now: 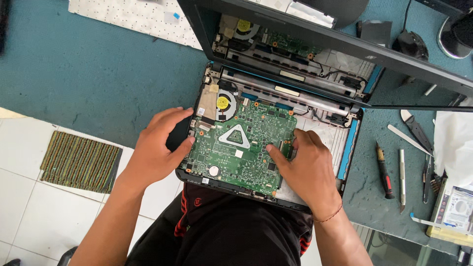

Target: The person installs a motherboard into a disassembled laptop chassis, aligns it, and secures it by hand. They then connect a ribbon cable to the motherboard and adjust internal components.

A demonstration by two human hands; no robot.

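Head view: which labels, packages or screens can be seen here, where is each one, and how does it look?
Laptop screen: lid open behind the motherboard, dark, mirroring the laptop's inside.
Fan label: round yellow sticker on the cooling fan, just beyond the left hand.
Board sticker: small white square on the green motherboard, between both hands.
Hard drive label: pale rectangle, far right table edge.

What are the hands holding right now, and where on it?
The green motherboard: left hand grips its left edge, right hand presses its right edge, inside the open laptop base.
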